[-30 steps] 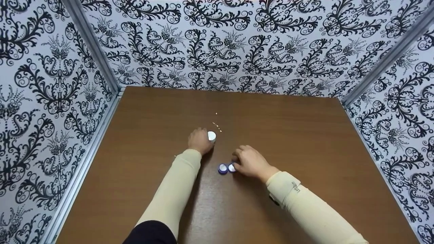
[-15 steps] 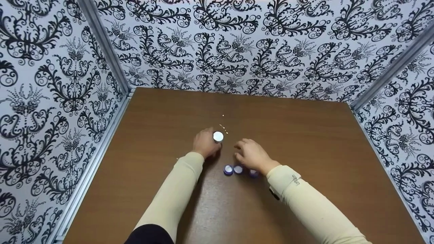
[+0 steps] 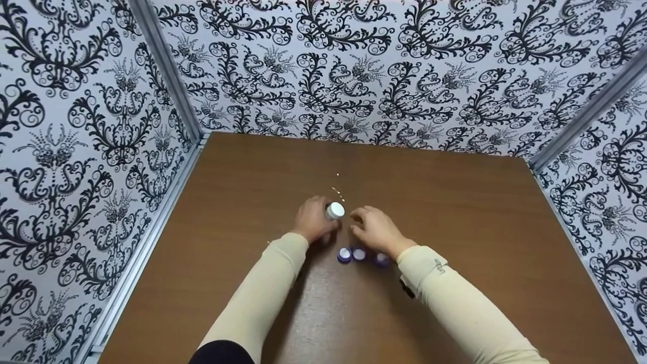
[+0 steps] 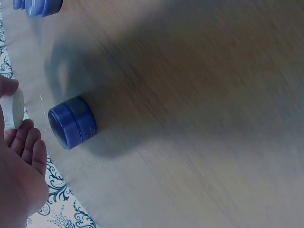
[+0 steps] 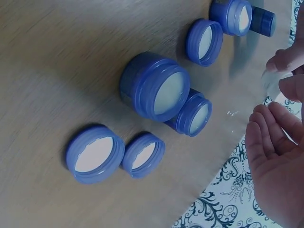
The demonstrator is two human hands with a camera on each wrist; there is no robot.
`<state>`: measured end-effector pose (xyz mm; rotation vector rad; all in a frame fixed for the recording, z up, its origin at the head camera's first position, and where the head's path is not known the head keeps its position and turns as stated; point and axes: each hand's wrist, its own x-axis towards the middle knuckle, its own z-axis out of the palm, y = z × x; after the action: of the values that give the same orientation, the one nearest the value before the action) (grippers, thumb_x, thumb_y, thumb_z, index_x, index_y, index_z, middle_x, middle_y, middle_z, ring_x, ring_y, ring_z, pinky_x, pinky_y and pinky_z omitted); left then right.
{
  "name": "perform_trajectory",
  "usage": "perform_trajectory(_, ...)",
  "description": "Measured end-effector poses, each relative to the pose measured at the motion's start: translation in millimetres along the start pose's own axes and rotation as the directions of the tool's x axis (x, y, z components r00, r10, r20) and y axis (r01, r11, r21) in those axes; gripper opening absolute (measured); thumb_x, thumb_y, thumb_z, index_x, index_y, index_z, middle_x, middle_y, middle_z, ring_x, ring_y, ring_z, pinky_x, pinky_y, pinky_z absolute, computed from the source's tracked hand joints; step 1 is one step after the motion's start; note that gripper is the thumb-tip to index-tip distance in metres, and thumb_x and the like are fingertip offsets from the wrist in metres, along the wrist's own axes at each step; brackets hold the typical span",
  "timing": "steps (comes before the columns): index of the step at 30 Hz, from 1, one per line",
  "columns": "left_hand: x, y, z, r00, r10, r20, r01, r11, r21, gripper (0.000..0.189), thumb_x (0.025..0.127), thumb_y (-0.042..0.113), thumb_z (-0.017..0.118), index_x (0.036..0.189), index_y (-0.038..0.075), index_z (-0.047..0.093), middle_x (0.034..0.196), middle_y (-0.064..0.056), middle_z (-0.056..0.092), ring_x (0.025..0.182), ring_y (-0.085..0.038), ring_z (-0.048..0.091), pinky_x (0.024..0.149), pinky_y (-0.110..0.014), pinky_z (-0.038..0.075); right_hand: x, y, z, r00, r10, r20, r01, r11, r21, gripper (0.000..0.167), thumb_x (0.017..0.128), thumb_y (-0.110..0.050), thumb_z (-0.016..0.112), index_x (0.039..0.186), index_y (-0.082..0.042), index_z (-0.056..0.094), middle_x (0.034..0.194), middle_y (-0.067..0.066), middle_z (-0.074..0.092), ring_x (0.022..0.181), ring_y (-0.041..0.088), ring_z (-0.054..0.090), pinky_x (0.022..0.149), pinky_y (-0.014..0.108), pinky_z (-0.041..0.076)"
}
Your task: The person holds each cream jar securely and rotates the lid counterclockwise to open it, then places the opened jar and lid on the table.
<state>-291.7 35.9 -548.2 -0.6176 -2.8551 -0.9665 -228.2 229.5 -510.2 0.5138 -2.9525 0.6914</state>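
Pale container, just one, sits in left hand.

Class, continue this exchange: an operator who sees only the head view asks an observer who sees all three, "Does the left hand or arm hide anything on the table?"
Observer: Yes, the left wrist view shows a blue jar there.
Operator: What does the right sleeve hide?
Observer: A blue lid and a smaller lid, side by side, inner sides up.
Operator: Any jars near those?
Observer: A larger jar and a smaller jar, both uncapped.
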Motion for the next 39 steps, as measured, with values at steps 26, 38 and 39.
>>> perform_trajectory(26, -7.9, 19.0, 1.8, 0.988, 0.132, 0.074, -0.133, 0.991, 0.004, 0.043, 0.069, 0.027, 0.08, 0.108, 0.012, 0.073, 0.105, -0.003, 0.068, 0.105, -0.026, 0.061, 0.09, -0.041, 0.049, 8.8, 9, 9, 0.985, 0.166, 0.038, -0.168, 0.914, 0.369, 0.033, 0.089, -0.021, 0.074, 0.114, 0.0, 0.068, 0.098, 0.009, 0.073, 0.092, 0.024, 0.069, 0.085, 0.04, 0.053)
perform_trajectory(38, -11.2, 19.4, -0.2, 0.982, 0.17, 0.086, -0.174, 0.984, 0.04, 0.041, 0.071, 0.028, 0.085, 0.107, 0.011, 0.072, 0.104, -0.004, 0.067, 0.103, -0.027, 0.061, 0.088, -0.043, 0.049, 10.3, 9, 10, 0.982, 0.174, 0.066, -0.186, 0.899, 0.396, 0.028, 0.088, -0.019, 0.075, 0.109, -0.001, 0.072, 0.095, 0.007, 0.074, 0.09, 0.019, 0.069, 0.083, 0.037, 0.053)
perform_trajectory(39, -11.3, 19.3, -0.6, 0.981, 0.174, 0.087, -0.179, 0.983, 0.049, 0.041, 0.072, 0.029, 0.085, 0.106, 0.011, 0.073, 0.105, -0.004, 0.068, 0.106, -0.028, 0.061, 0.089, -0.043, 0.049, 10.2, 9, 10, 0.983, 0.174, 0.065, -0.185, 0.9, 0.394, 0.027, 0.088, -0.02, 0.075, 0.108, -0.002, 0.073, 0.095, 0.007, 0.074, 0.089, 0.019, 0.069, 0.082, 0.037, 0.053)
